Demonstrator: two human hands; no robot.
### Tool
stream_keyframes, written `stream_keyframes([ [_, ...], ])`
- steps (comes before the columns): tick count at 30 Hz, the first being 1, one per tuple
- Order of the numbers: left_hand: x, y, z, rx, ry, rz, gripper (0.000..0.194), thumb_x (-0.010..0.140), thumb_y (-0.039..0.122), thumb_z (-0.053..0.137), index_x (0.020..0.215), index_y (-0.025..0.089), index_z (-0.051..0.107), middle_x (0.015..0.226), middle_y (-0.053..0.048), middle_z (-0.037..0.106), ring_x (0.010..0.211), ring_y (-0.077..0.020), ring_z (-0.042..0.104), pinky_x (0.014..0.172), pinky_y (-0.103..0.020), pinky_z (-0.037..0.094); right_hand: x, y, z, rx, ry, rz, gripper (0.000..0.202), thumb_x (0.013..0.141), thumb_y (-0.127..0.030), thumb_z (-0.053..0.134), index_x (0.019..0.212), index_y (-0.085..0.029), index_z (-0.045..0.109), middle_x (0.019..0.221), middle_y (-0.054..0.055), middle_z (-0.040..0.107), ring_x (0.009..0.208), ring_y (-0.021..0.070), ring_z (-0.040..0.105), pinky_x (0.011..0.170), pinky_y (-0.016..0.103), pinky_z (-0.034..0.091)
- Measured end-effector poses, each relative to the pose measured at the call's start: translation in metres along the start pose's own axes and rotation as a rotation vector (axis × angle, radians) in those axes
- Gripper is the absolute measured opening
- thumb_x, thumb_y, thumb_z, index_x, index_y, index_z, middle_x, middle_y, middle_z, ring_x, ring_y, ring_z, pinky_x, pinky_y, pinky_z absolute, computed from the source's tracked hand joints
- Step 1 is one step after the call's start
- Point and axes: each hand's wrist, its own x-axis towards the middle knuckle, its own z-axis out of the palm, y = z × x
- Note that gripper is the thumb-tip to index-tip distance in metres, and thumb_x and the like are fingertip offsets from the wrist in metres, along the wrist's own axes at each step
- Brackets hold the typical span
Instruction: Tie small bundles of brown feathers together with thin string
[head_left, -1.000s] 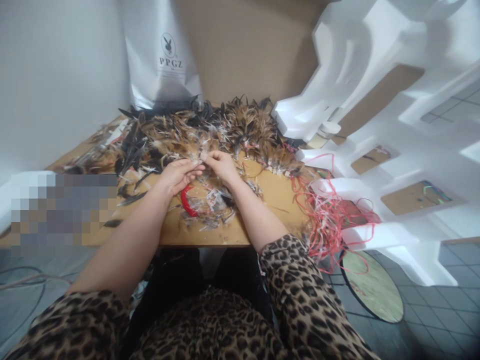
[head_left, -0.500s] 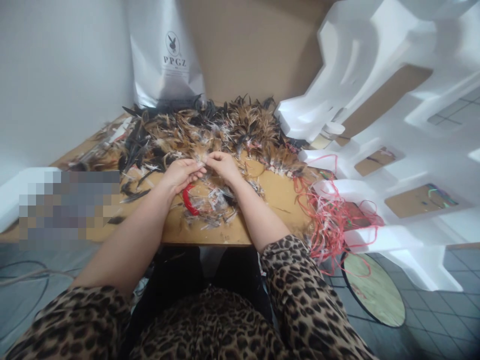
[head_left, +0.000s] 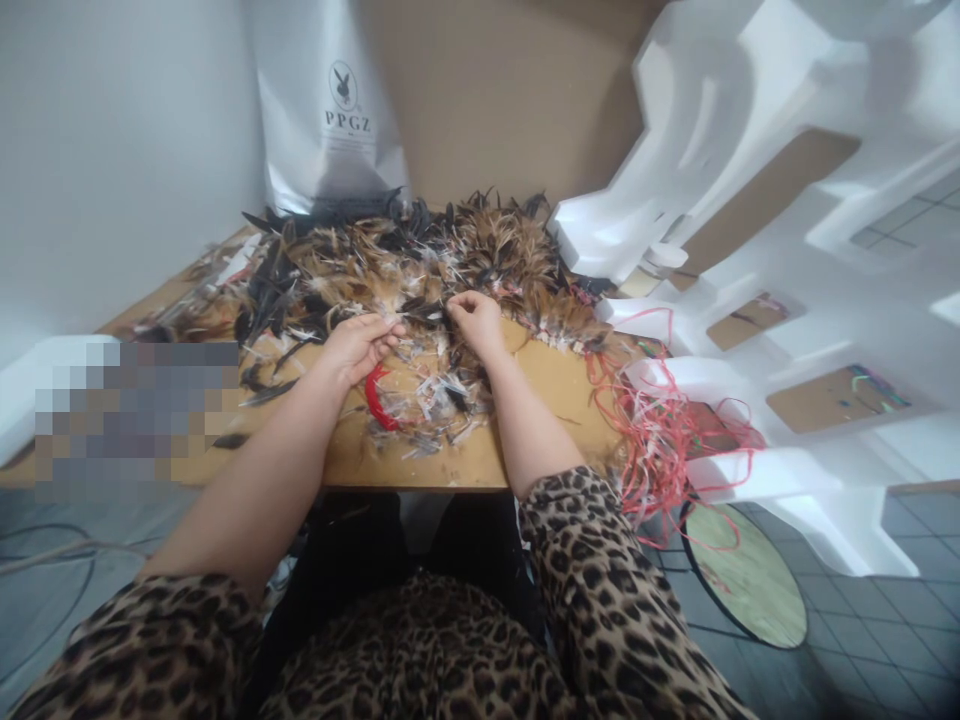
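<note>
My left hand (head_left: 360, 345) pinches the base of a small tuft of brown feathers (head_left: 386, 295) above the wooden table (head_left: 547, 400). To its right, my right hand (head_left: 478, 318) has thumb and forefinger pressed together at the end of a dark feather (head_left: 431, 310). A gap separates the two hands. Behind them spreads a large pile of brown and black feathers (head_left: 337, 250). A red ring-shaped item (head_left: 380, 400) lies on the table below my left hand, beside a scatter of feather scraps and clear bits (head_left: 442, 395).
Tangled red ribbons (head_left: 660, 430) hang over the table's right side. White foam pieces (head_left: 675, 150) rise at the right. A silver bag (head_left: 330, 110) stands at the back against cardboard. A round green-topped object (head_left: 750, 575) is low at the right.
My right hand has moved right, away from my left hand, and a dark feather now shows at its fingertips. My left hand has shifted slightly left.
</note>
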Motion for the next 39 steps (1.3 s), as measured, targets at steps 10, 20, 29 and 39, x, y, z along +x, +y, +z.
stream_keyframes([
  [10,0.001,0.0,0.001,-0.071,0.013,-0.061,0.003,0.071,0.006,0.061,0.07,0.008,0.062,0.063,-0.005,0.062,0.045,-0.0028,0.052,0.039,-0.009,0.04,-0.006,-0.007,0.002,-0.427,-0.123,-0.143,0.023,0.078,-0.026,0.051,0.096,-0.02,0.064,0.092,0.005,0.056,0.087,0.0169,0.051,0.081,0.029,0.039],
  [20,0.002,0.0,-0.002,-0.12,-0.03,-0.096,0.003,0.072,0.004,0.06,0.074,0.006,0.062,0.064,-0.007,0.063,0.046,-0.004,0.055,0.041,-0.009,0.043,-0.005,-0.016,0.017,-0.117,-0.049,-0.126,0.017,0.078,-0.027,0.053,0.082,-0.016,0.066,0.086,0.005,0.058,0.084,0.0145,0.052,0.081,0.028,0.041],
  [29,-0.001,0.001,0.001,-0.133,-0.043,-0.131,0.006,0.072,0.004,0.061,0.077,0.006,0.064,0.068,-0.009,0.066,0.05,-0.0071,0.059,0.041,-0.01,0.045,-0.005,-0.031,0.012,0.593,-0.012,0.151,0.028,0.069,-0.04,0.062,0.081,-0.014,0.061,0.06,-0.003,0.053,0.055,0.0068,0.045,0.057,0.021,0.04],
  [39,0.002,-0.002,-0.003,-0.157,-0.07,-0.118,0.009,0.074,0.002,0.056,0.078,0.007,0.063,0.069,-0.009,0.067,0.053,-0.0086,0.062,0.042,-0.011,0.045,-0.027,-0.053,0.015,-0.144,-0.076,-0.543,0.024,0.087,-0.028,0.043,0.09,-0.019,0.064,0.097,0.007,0.056,0.093,0.0156,0.05,0.083,0.029,0.04],
])
